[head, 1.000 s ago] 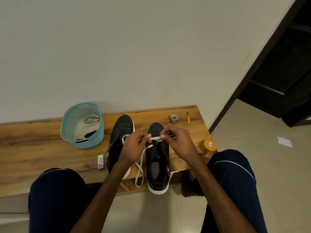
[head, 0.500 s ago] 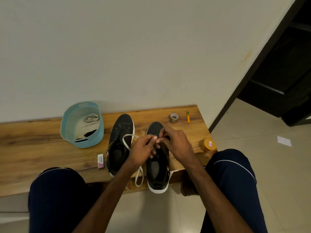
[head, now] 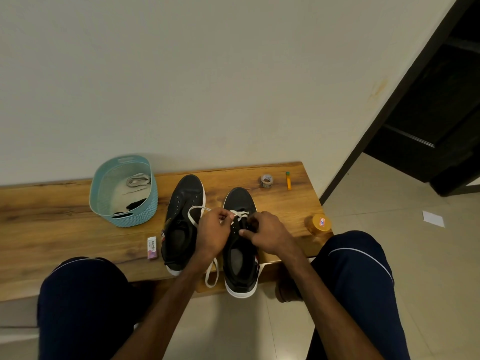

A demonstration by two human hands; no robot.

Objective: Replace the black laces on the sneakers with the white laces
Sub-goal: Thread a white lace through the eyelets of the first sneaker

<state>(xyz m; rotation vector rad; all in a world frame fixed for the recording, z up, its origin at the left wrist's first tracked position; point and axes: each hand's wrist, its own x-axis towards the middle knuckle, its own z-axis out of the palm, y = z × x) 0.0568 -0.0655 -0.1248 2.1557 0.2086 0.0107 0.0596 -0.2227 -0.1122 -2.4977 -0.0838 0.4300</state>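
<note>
While the left hand (head: 213,236) pinches the white lace (head: 240,213) (lying crosswise over the centre-frame sneaker (head: 240,258), just above both hands), fingers (head: 254,221) of the right hand (head: 270,237) curl at its eyelets; what they hold is hidden.

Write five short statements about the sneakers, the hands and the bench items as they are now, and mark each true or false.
1. The left hand and the right hand are both at the right sneaker. True.
2. The left hand pinches a white lace. True.
3. The teal basket stands between the two sneakers. False: it stands on the bench, left of both.
4. The left sneaker is fully laced. False: its eyelets look bare, and a loop of lace only lies across it.
5. The tape roll lies in the basket. False: it lies on the bench near the wall.
</note>
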